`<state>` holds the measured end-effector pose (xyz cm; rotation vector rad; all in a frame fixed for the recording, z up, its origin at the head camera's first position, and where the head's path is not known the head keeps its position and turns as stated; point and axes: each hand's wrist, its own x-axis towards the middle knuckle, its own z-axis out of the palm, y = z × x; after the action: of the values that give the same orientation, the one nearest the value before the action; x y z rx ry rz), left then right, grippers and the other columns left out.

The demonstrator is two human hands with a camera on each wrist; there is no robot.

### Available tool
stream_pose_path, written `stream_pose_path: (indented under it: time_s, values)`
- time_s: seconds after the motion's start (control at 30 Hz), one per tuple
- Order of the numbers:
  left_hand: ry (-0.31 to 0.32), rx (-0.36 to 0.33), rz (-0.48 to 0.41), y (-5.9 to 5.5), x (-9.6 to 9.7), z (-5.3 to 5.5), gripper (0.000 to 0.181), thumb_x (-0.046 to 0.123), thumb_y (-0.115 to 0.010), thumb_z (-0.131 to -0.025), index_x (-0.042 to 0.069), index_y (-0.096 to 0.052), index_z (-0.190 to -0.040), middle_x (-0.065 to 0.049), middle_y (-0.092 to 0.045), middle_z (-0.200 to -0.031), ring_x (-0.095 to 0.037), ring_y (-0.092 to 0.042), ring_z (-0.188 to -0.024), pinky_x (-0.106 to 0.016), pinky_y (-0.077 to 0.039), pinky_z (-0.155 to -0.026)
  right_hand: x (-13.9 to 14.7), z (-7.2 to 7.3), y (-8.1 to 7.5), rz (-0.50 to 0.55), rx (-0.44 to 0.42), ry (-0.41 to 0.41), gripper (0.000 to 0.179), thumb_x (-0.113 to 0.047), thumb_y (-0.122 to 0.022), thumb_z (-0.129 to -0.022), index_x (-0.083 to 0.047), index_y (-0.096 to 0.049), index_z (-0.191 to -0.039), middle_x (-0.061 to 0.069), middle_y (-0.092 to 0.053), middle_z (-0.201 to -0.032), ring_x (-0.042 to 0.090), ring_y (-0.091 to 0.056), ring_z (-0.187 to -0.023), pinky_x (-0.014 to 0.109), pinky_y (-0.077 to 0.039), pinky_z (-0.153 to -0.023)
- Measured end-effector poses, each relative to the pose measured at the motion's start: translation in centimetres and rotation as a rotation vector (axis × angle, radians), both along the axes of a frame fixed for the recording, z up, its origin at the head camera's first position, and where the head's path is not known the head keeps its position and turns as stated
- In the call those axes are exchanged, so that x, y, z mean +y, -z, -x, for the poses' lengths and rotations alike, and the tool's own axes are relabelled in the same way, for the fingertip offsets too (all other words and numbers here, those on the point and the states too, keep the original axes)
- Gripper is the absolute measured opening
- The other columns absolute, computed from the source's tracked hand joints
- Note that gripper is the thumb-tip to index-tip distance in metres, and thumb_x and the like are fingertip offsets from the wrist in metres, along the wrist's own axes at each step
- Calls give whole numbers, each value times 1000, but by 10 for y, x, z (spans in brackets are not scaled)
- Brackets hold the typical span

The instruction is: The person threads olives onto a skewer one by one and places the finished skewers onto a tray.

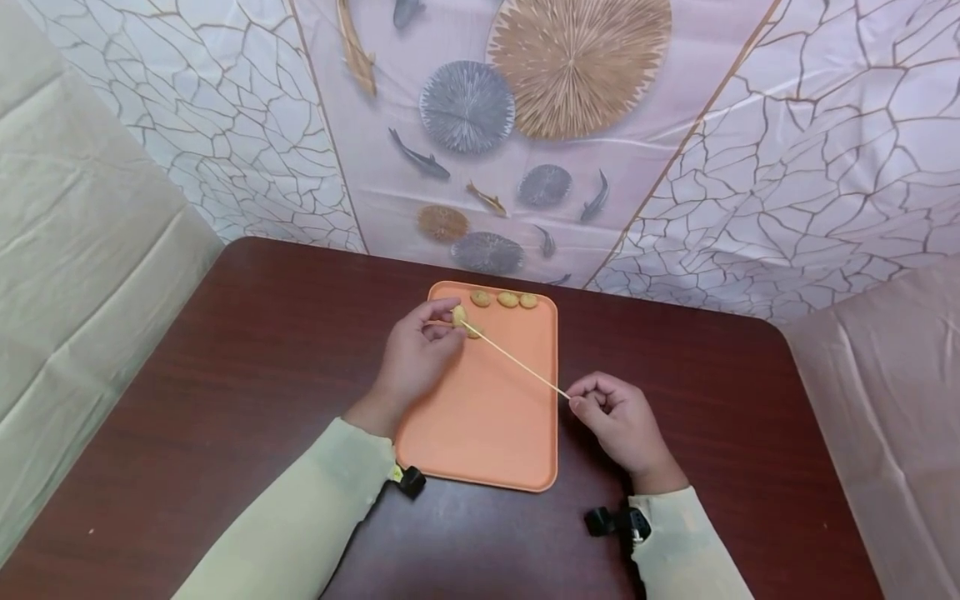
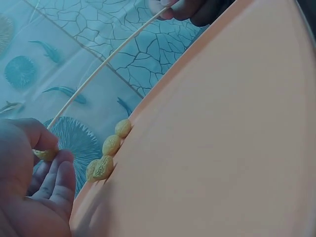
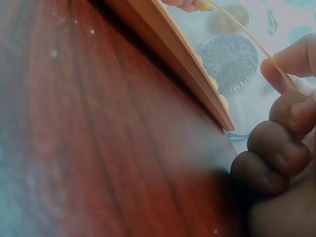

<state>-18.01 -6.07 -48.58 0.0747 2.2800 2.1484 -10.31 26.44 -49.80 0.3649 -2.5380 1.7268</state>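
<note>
Over the orange tray (image 1: 495,425), my left hand (image 1: 420,348) pinches a small yellow, wrinkled, rounded piece (image 1: 459,315) between thumb and fingers. A thin wooden skewer (image 1: 517,360) runs from that piece across to my right hand (image 1: 618,421), whose thumb and forefinger pinch its other end just past the tray's right edge. The skewer tip meets the piece; how deep it goes in is hidden. In the right wrist view the other fingers (image 3: 276,148) of the right hand are curled. Another yellow piece (image 1: 474,332) lies on the tray beneath the left hand.
Three similar yellow pieces, one of them the middle piece (image 1: 507,299), lie along the tray's far edge. Under the tray is a dark reddish-brown table (image 1: 262,400). A patterned cloth (image 1: 480,208) hangs behind it, with plain pale cloths on both sides.
</note>
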Motion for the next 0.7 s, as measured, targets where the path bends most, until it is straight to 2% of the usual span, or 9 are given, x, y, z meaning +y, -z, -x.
stream_pose_path:
  time_s: [0.17,0.4,0.6,0.7]
  values:
    - [-26,-25,-8,-3,-1,0,48,14,-82,-102,7,-71,-149,-10,-67,-126,-25,-76,-113,-18,-62,-84,0,1,-1,3,-7,3,6,6,-71,-100,2,-76,-102,-8,-58,-66,3,-47,-56,25,-42,-50]
    - [-26,-34,-17,-3,-2,1,48,18,-82,-103,9,-71,-149,-10,-65,-128,-30,-76,-116,-19,-61,-84,0,1,0,6,-14,11,8,7,-70,-100,2,-76,-101,-8,-57,-65,2,-46,-56,25,-41,-49]
    - [-69,0,26,-3,0,-1,42,18,-85,-101,17,-76,-142,-9,-70,-124,-26,-77,-113,-21,-62,-89,0,2,1,-15,-14,7,6,5,-71,-101,1,-76,-101,-9,-56,-65,3,-46,-56,26,-41,-49]
    - [-108,41,59,-3,3,-3,41,15,-87,-99,14,-78,-140,-10,-71,-120,-26,-76,-108,-21,-63,-90,0,2,0,-17,-18,3,6,5,-71,-102,1,-76,-101,-8,-57,-66,3,-45,-56,26,-41,-49]
